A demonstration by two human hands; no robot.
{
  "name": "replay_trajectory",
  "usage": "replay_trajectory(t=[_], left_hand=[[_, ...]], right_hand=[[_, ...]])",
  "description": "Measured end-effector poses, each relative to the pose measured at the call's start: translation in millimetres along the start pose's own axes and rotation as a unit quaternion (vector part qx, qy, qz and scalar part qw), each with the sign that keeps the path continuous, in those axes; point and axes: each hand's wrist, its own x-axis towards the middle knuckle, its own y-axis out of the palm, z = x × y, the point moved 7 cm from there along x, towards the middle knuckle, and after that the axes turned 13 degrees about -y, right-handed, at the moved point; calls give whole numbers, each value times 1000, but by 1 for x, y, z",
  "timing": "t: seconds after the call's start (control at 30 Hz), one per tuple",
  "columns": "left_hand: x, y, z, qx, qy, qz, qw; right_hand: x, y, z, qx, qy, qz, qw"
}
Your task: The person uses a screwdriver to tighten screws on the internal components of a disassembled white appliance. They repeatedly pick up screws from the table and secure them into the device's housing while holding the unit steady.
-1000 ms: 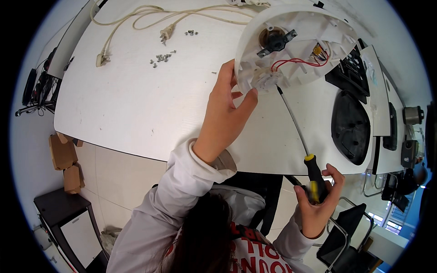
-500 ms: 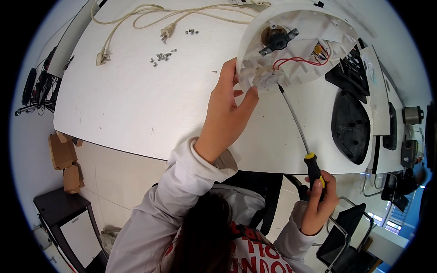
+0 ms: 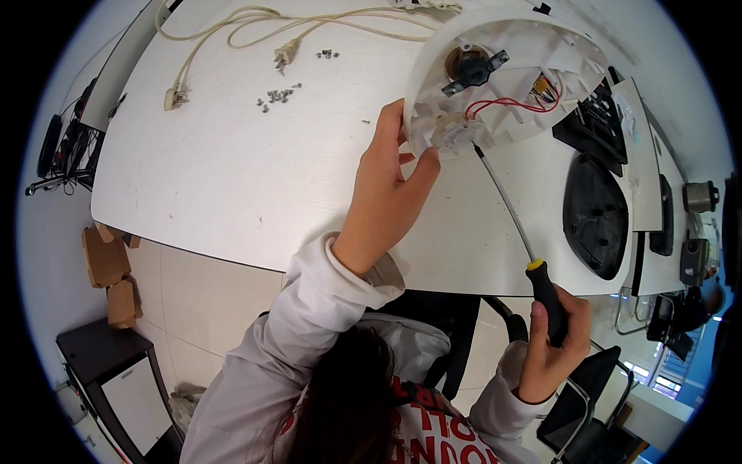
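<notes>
My left hand (image 3: 393, 193) grips the near left rim of a round white plastic housing (image 3: 423, 77), thumb on the near side and fingers round the outside. The housing is tilted, its inside facing me. In it are a dark bracket (image 3: 475, 72), red wires (image 3: 506, 102) and a clear round part (image 3: 457, 138) by my thumb. My right hand (image 3: 558, 344) is closed round the black and yellow handle of a screwdriver (image 3: 508, 203). Its tip is at the lower edge of the clear part; whether it sits in a screw I cannot tell.
Loose screws (image 3: 277, 97) lie in small groups on the white table (image 3: 209, 170). A beige power cord (image 3: 224, 23) runs along the far side. At right are a black oval cover (image 3: 597, 216) and a black case of bits (image 3: 599, 124). A chair (image 3: 583, 394) stands at lower right.
My right hand has moved a little to the right with the screwdriver handle, and its grip on the handle has turned. The tip stays by the clear part. My left hand is almost unmoved.
</notes>
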Motion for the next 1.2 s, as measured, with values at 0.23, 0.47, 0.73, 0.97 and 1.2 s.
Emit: replay_trajectory(t=[0.23,0.47,0.73,0.97,1.2], left_hand=[[-1,-1,-1,-2,4,1,1000],[0,0,-2,-14,-5,6,1000],[-1,0,-1,11,-6,-7,1000],[0,-2,3,33,-1,-15,999],[-1,-1,-1,22,-12,3,1000]], right_hand=[[-6,11,-14,30,99,56,993],[4,8,5,-32,-20,54,998],[10,4,9,-47,-35,46,997],[3,13,-7,29,55,77,995],[-1,27,-12,110,43,84,989]])
